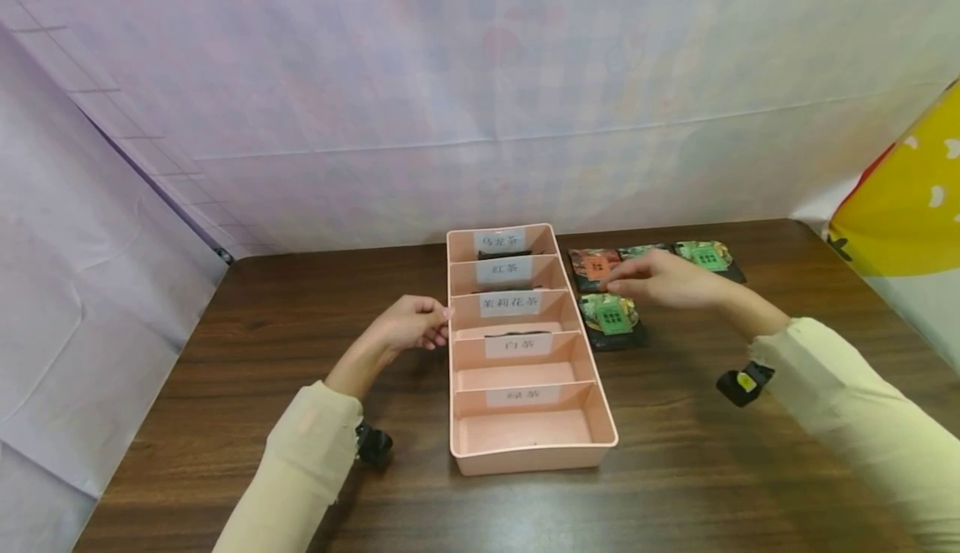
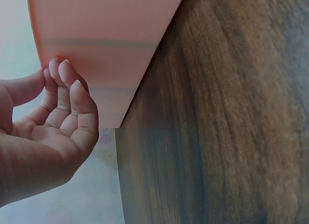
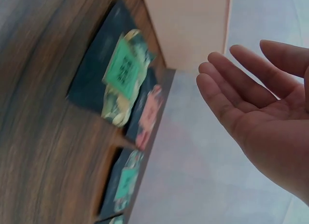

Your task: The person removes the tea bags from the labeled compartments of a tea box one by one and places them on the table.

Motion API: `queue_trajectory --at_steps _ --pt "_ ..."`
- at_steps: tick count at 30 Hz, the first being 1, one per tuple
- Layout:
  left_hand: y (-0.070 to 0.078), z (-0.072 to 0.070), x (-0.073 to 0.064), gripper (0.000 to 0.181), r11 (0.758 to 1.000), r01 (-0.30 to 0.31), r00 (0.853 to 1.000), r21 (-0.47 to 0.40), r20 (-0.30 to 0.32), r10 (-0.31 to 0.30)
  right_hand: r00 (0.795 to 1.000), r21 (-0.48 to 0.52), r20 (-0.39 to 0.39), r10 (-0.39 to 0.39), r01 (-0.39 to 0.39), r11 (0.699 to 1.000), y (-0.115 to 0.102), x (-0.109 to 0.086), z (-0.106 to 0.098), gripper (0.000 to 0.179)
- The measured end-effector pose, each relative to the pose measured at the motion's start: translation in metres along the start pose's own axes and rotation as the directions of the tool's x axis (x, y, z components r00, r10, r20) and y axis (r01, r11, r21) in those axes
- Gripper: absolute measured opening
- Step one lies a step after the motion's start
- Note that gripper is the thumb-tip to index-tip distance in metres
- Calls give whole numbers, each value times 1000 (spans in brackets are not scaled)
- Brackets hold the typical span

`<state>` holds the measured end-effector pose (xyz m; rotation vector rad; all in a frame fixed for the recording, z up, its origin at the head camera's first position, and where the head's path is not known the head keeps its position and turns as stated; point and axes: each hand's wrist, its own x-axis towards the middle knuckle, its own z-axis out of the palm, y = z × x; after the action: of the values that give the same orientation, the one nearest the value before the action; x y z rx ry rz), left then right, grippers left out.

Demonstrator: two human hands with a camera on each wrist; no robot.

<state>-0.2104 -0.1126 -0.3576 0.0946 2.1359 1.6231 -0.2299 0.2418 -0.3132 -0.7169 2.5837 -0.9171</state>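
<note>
A long pink divided box (image 1: 532,458) stands on the table, with white labels printed in Chinese characters on its compartment walls. My left hand (image 1: 411,321) pinches its left rim; in the left wrist view, the thumb and curled fingertips meet at that edge. To the right of the box lie several dark tea packets. One with an orange label (image 1: 597,267) is closest to the fingertips of my right hand (image 1: 667,280), which hovers over the group with nothing between its fingers. Nearer the front lies a green-labelled packet (image 1: 613,317). Another green-labelled packet (image 1: 708,257) is at the far right.
Dark edges of packets (image 1: 510,254) show in the rear compartments of the box. A pale curtain (image 1: 480,103) hangs right behind the wooden table (image 1: 300,353). Yellow printed cloth (image 1: 907,211) hangs at the right. Black straps (image 1: 372,445) are at both wrists.
</note>
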Motion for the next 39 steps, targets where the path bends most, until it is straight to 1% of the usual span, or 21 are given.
queue_trajectory --at_steps 3,6,13,19,26,28,34,39 --pt "1 0 0 20 1000 0 1000 4 -2 0 1000 -10 -6 -20 20 1000 -10 2 2 30" --pt "1 0 0 20 1000 -1 1000 6 -2 1 999 -7 6 -31 32 999 -20 4 5 27" --pt "0 -1 1 21 1000 -2 1000 9 -2 2 996 -23 -5 -94 94 995 -35 8 15 22" --pt "0 -1 1 21 1000 -2 1000 5 -4 2 988 -20 26 -154 155 988 -41 12 25 22" --pt "1 0 -1 21 1000 -3 1000 2 -4 3 970 4 60 -238 238 971 -48 16 40 19" --pt "1 0 -1 21 1000 -4 1000 1 -5 4 966 11 73 -249 249 968 -49 16 43 19" --pt "0 0 -1 21 1000 -1 1000 0 -8 1 961 39 121 -248 246 969 -53 17 50 19" --pt "0 1 -1 22 1000 2 1000 -4 -10 -2 953 36 134 -273 271 962 -55 18 53 17"
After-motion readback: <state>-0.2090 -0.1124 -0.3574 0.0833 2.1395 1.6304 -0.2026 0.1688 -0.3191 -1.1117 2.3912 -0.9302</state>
